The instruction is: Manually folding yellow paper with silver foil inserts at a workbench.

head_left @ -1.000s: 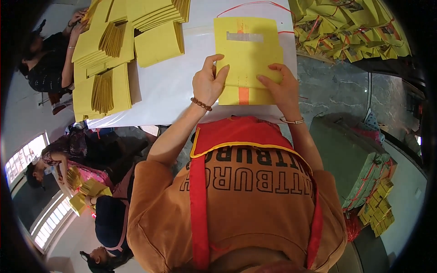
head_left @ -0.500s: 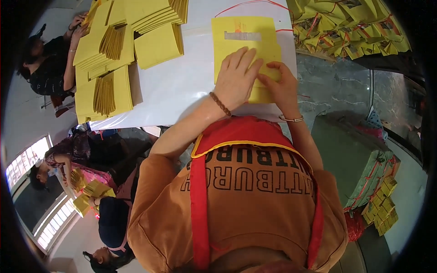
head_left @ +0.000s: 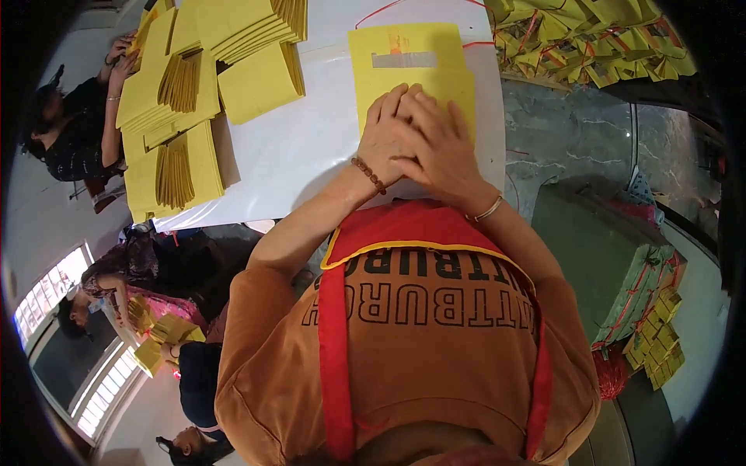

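Note:
A sheet of yellow paper point(head_left: 451, 74) with a rectangular slot near its far edge lies on the white-covered table, close to its right side. My left hand point(head_left: 382, 132) is spread flat on the near part of this paper. Over its fingers rests my right hand point(head_left: 444, 147), also flat, with its fingers stretched away from me. The two hands overlap, so the paper's near end is mostly hidden. Neither hand grips anything.
Stacks of folded yellow paper point(head_left: 260, 85) cover the table's left side. Red string point(head_left: 381, 13) lies past the sheet. Many yellow pieces with red ties point(head_left: 590, 39) fill the far right. A green wrapped bundle point(head_left: 583, 256) stands right. Other people work at left.
My right hand has moved left from the paper's right side and flattened over my left hand. The left hand stays on the paper. The whole view has shifted slightly.

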Action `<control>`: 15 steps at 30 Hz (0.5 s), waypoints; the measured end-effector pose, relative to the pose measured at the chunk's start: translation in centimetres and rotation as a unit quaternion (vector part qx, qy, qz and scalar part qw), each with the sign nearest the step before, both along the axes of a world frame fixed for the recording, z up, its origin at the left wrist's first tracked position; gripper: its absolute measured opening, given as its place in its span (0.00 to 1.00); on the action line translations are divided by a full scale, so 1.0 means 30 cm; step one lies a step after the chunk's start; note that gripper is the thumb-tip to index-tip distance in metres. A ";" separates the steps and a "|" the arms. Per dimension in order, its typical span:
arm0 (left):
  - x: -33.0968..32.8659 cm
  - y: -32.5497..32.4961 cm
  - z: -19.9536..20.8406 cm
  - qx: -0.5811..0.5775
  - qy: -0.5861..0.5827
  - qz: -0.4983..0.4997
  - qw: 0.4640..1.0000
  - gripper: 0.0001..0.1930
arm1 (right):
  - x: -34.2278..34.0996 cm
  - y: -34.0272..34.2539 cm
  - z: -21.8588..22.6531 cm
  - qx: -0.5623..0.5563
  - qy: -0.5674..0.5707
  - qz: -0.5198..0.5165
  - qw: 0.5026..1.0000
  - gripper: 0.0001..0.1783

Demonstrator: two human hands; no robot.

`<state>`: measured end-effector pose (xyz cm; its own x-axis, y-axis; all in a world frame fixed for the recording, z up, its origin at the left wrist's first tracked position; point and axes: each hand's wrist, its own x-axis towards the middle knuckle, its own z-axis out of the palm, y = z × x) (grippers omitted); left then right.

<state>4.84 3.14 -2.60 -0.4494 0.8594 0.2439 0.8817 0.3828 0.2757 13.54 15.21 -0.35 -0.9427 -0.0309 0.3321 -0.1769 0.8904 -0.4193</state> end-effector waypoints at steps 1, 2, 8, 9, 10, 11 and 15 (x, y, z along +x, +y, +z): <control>0.002 0.001 0.002 0.010 -0.008 0.004 1.000 0.28 | 0.004 -0.002 -0.035 0.019 0.005 0.016 1.000 0.30; 0.003 0.002 0.004 0.010 -0.009 0.006 1.000 0.28 | 0.004 -0.002 -0.052 0.037 0.012 0.034 0.999 0.31; -0.002 0.002 -0.014 0.018 -0.037 0.022 0.999 0.26 | 0.003 -0.006 -0.076 -0.029 0.008 -0.003 1.000 0.36; -0.019 0.002 -0.036 0.060 -0.102 0.035 0.992 0.25 | 0.001 -0.010 -0.077 -0.028 0.008 -0.001 1.000 0.36; -0.030 -0.002 -0.050 0.101 -0.166 0.048 0.980 0.24 | -0.001 -0.014 -0.077 -0.008 -0.006 -0.010 1.000 0.34; -0.032 -0.009 -0.034 0.100 -0.167 0.049 0.980 0.24 | -0.001 -0.019 -0.078 0.011 -0.020 -0.020 1.000 0.33; -0.083 -0.049 0.034 0.286 -0.431 0.032 0.855 0.21 | -0.008 -0.024 -0.058 0.069 -0.050 -0.032 0.996 0.31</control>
<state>2.35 1.67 -1.56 -0.7158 0.6774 0.1699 0.2383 0.0081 0.9712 13.29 14.50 -2.08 -0.9722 -0.0087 0.2340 -0.0819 0.9488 -0.3050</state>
